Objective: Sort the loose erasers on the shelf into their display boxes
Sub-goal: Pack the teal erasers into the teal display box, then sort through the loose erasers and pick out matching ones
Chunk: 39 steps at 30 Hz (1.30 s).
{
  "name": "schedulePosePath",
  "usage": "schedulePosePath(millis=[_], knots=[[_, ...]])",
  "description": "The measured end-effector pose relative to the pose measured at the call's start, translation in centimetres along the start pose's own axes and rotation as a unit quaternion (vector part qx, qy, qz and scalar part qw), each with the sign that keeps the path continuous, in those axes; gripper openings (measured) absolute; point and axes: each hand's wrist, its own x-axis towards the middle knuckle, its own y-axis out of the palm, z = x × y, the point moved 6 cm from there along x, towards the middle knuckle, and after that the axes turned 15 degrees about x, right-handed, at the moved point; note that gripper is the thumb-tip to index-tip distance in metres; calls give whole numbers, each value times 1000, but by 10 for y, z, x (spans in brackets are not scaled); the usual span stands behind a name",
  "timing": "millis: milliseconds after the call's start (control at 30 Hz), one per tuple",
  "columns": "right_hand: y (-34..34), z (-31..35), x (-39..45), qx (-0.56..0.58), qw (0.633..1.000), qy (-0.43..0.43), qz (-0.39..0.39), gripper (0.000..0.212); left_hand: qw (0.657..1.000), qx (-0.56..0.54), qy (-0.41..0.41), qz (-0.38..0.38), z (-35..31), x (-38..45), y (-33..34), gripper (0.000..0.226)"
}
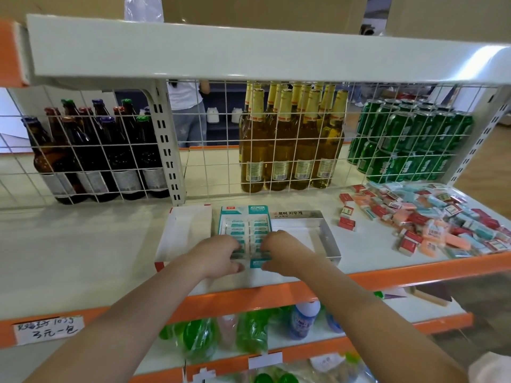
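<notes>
Both my hands are down at the near end of the teal box (pixel 244 217), left hand (pixel 218 255) and right hand (pixel 284 251), fingers curled onto the last erasers, I judge to square the rows so they sit flush. Whether either hand truly pinches one, I cannot tell. The white box (pixel 179 233) and silver box (pixel 327 239) flank it, ready for the other kinds. The loose pile (pixel 431 217) waits well right on the shelf (pixel 83 244).
</notes>
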Motion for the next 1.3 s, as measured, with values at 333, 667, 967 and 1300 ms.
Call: schedulePosePath(millis=[333, 667, 967, 1300], knots=[[15, -4, 15, -34, 999, -19, -4, 24, 998, 53, -20, -32, -3, 8, 7, 22], [-32, -35, -4, 20, 999, -21, -41, 33, 997, -41, 44, -49, -25, 25, -16, 25], [-90, -132, -41, 69, 988, 87, -104, 31, 994, -55, 66, -72, -84, 71, -41, 29], [-103, -225, -34, 86, 967, 205, -124, 43, 991, -77, 50, -94, -133, 121, -46, 24]])
